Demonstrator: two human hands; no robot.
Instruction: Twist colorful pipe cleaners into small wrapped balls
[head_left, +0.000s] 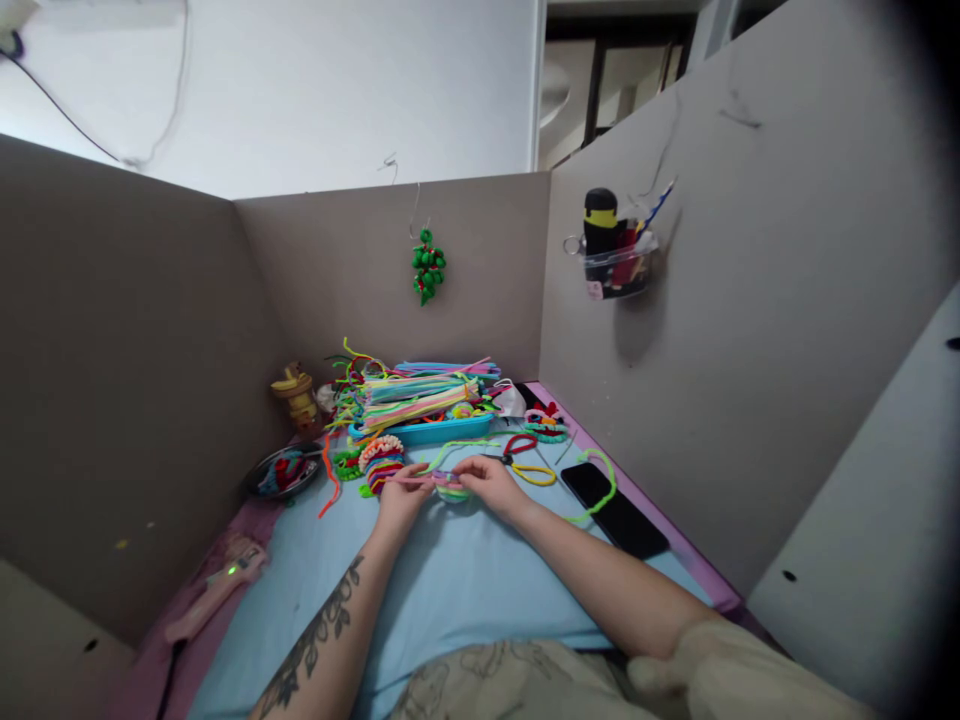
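My left hand [403,497] and my right hand [487,482] meet over the light blue mat [450,590], both pinching a pink pipe cleaner [424,479] stretched between them. A small green and pink coil [453,492] sits under the fingers. A light green pipe cleaner [457,447] curves just beyond the hands. A striped multicoloured pipe cleaner piece [382,461] lies left of my left hand.
A blue tray [439,431] heaped with coloured pipe cleaners stands at the back. A black phone [613,508] lies at the right, a dark bowl [283,472] and a pink glue gun [217,588] at the left. Cardboard walls enclose the desk; a green ornament [428,266] hangs on the back wall.
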